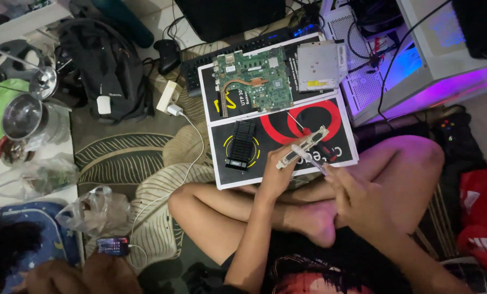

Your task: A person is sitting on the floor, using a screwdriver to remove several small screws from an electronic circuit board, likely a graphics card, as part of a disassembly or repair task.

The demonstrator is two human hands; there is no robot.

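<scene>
Seated cross-legged on the floor, the person works over a flat black, white-edged cardboard box [230, 163] with red rings printed on it, which rests against the knees. The left hand [276, 177] is closed around a narrow silver metal bracket [302, 147], holding it tilted above the box. The right hand [358, 198] grips a slim screwdriver with a translucent handle [307, 156], its tip touching the bracket. On the box lie a green circuit board with a copper heat pipe [253, 81], a flat grey metal optical drive [319, 66] just beside it, and a black finned heatsink [243, 144] nearer the knees. A black keyboard [200, 65] sits behind the box.
</scene>
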